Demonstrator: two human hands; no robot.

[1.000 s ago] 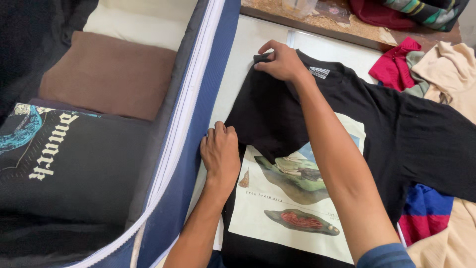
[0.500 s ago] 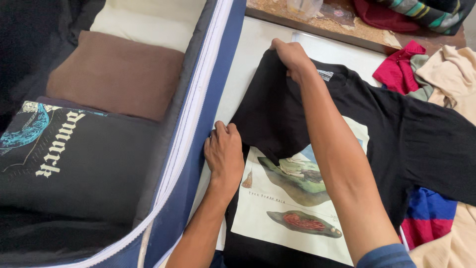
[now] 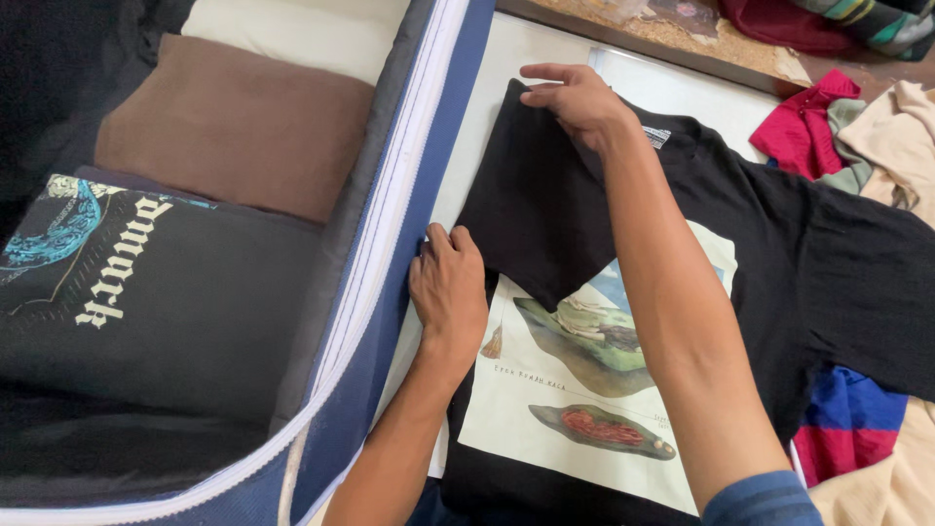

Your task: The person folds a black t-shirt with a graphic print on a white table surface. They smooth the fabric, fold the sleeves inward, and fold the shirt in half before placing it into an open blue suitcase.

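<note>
Black cotton T-shirt with a pale printed panel (image 3: 584, 390) lies flat mid-frame on the white bench (image 3: 545, 49): light, limp, wrinkles easily. Right hand (image 3: 575, 97) pinches the folded-in sleeve near the collar; left hand (image 3: 448, 287) presses flat, fingers together, on the fold edge; best gripped at seams.

Small grey neck label (image 3: 657, 137) on black shirt (image 3: 828, 263)

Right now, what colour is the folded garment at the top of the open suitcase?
Brown: the folded garment lies above a black printed shirt in the suitcase. Head view.
</note>
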